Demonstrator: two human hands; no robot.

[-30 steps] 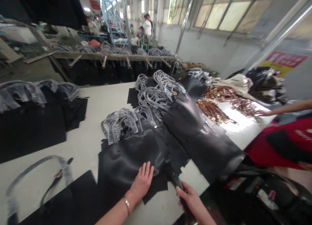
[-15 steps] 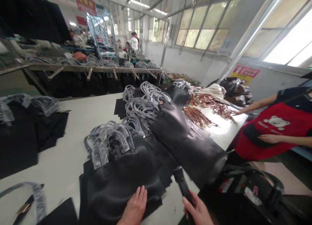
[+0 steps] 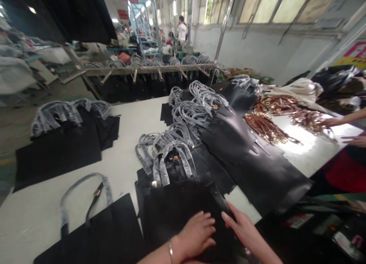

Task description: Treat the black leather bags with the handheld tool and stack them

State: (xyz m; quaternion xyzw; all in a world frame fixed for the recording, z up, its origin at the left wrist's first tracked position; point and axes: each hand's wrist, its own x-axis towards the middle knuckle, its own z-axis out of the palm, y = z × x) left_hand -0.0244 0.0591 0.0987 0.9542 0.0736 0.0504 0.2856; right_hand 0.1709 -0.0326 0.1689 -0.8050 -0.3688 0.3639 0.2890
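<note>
A black tote bag (image 3: pixel 171 207) lies in front of me on a stack of similar bags. Its handles (image 3: pixel 178 153) are wrapped in clear plastic and point away from me, with a gold fitting between them. My left hand (image 3: pixel 198 233), with a silver bracelet at the wrist, is over the bag's dark face with its fingers apart. At the bag's right side, my right hand (image 3: pixel 243 224) pinches the raised dark edge between thumb and fingers. Another black bag (image 3: pixel 100 233) lies at lower left, its wrapped handle and gold-clipped strap spread on the table.
The white table (image 3: pixel 128 123) also bears a stack of black bags (image 3: pixel 63 142) at left and a large pile (image 3: pixel 243 142) at right. Brown straps (image 3: pixel 265 127) with gold clips lie beyond. A co-worker's hands (image 3: pixel 351 130) are at the far right. A metal rack (image 3: pixel 148 69) hung with bags stands behind.
The view has swung right and down. The long dark piece upright in my right hand has gone down to the left, and a matte bag face now covers the glossy one. My left hand is farther right.
</note>
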